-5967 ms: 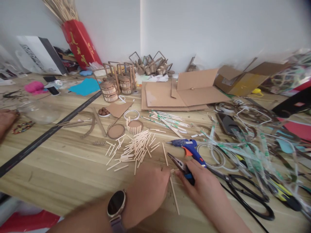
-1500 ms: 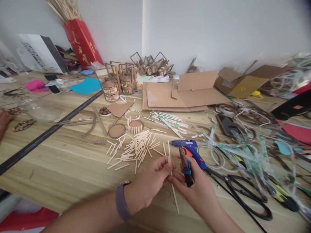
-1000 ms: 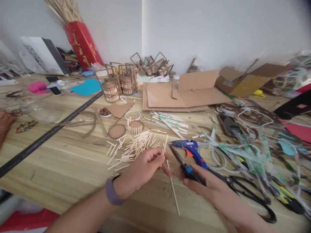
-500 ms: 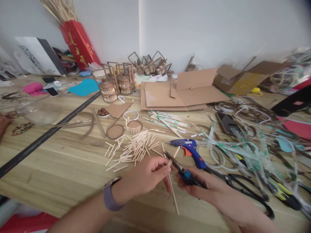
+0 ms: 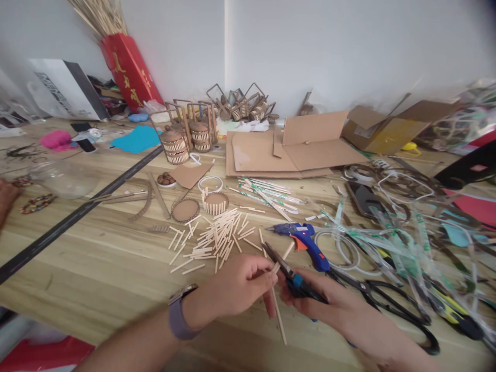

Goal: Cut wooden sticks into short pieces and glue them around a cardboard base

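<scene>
My left hand (image 5: 246, 281), with a watch on a purple strap, pinches thin wooden sticks between thumb and fingers. One long stick (image 5: 279, 320) slants down below the fingers, and a shorter stick (image 5: 288, 251) crosses it, pointing up to the right. My right hand (image 5: 329, 297) is wrapped round the black and blue handles of a pair of pliers (image 5: 279, 259). Their jaws lie against the sticks by my left fingertips; whether they grip one I cannot tell. Just beyond is a loose pile of short cut sticks (image 5: 220, 232).
Right of the pliers lie a blue glue gun (image 5: 302, 235), large black scissors (image 5: 387, 299) and tangled plastic strips (image 5: 403, 248). Farther back are a round base edged with sticks (image 5: 216, 203), small lidded baskets (image 5: 175, 145) and flat cardboard (image 5: 263, 152). Another person's hand (image 5: 6, 199) shows at far left.
Both hands, with the sticks and pliers, sit slightly lower and farther right in view. The whole scene has shifted a little to the right. Both grips look the same.
</scene>
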The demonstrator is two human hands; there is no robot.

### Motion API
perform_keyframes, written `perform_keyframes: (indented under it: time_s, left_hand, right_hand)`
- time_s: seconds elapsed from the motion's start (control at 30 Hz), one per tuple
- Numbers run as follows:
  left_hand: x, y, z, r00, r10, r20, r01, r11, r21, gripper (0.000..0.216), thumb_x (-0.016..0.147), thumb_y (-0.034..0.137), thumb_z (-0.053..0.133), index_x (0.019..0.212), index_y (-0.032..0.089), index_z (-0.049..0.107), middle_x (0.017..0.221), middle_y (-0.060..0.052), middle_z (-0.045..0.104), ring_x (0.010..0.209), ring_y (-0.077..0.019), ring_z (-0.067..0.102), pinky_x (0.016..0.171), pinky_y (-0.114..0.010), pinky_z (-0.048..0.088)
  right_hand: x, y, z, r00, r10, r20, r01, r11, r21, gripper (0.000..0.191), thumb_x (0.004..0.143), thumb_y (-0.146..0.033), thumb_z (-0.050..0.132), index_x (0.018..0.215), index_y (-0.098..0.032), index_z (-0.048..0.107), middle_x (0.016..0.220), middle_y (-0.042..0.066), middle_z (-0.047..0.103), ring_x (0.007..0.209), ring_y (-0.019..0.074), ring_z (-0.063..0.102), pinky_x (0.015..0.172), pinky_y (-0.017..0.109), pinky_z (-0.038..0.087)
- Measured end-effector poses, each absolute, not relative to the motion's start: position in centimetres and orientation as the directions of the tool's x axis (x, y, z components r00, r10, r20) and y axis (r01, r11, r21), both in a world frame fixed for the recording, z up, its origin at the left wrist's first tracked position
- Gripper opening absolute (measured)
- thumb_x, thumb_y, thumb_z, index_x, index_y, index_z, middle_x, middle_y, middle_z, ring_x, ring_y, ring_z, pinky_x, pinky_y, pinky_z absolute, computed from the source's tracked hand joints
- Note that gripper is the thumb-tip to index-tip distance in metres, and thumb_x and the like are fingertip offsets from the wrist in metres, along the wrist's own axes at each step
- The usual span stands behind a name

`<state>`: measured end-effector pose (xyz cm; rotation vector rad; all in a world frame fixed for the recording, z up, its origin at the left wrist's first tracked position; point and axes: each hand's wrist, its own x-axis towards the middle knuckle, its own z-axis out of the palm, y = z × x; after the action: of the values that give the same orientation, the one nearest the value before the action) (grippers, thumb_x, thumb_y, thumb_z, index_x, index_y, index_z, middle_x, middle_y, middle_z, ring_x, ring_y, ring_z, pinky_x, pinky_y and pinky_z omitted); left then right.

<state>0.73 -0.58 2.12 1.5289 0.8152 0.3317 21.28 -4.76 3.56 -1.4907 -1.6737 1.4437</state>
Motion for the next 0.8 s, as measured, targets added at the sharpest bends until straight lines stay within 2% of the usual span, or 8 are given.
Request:
perform_keyframes:
  time_s: [0.23,0.43,0.63,0.8]
  left_hand:
    - [0.7,-0.5,2.2,0.712,0.652,-0.261,0.316,0.033,0.948,0.033,0.095,0.032,0.043,0.096,0.014,0.070,0.059,0.000,0.065,0.046,-0.0088,0.038,0.046,-0.019,0.026]
    - [0.6,-0.5,2.3,0.715,0.656,-0.243,0.306,0.019,0.952,0.034,0.096,0.034,0.043,0.101,0.015,0.070,0.059,0.000,0.063,0.049,-0.0096,0.042,0.048,-0.019,0.029]
    - [0.5,-0.8,2.1,0.677,0.703,-0.216,0.307,-0.003,0.952,0.030,0.097,0.038,0.042,0.101,0.015,0.061,0.062,0.001,0.062,0.055,-0.0111,0.052,0.054,-0.020,0.034]
    - [0.4,-0.7,1.9,0.693,0.699,-0.176,0.276,-0.032,0.961,0.036,0.099,0.043,0.037,0.095,0.016,0.060,0.060,0.002,0.059,0.056,-0.0114,0.053,0.056,-0.021,0.035]
  right_hand:
    - [20.7,-4.8,2.9,-0.295,0.921,-0.255,0.506,-0.076,-0.859,0.015,0.076,-0.028,0.057,0.082,-0.020,0.068,0.077,0.000,0.066,0.074,0.0204,0.058,0.067,0.029,0.047]
    - [20.2,-5.2,2.6,-0.228,0.961,-0.158,0.555,-0.005,-0.832,0.012,0.076,-0.027,0.056,0.079,-0.021,0.066,0.075,0.001,0.067,0.073,0.0217,0.060,0.065,0.028,0.048]
    - [20.0,-5.3,2.4,-0.210,0.969,-0.129,0.574,0.016,-0.819,0.013,0.077,-0.029,0.055,0.076,-0.021,0.065,0.071,0.001,0.065,0.068,0.0211,0.059,0.062,0.029,0.047]
    - [20.2,-4.9,2.2,-0.253,0.951,-0.179,0.505,-0.028,-0.862,0.020,0.079,-0.031,0.056,0.091,-0.020,0.067,0.079,0.002,0.067,0.077,0.0225,0.062,0.069,0.031,0.050]
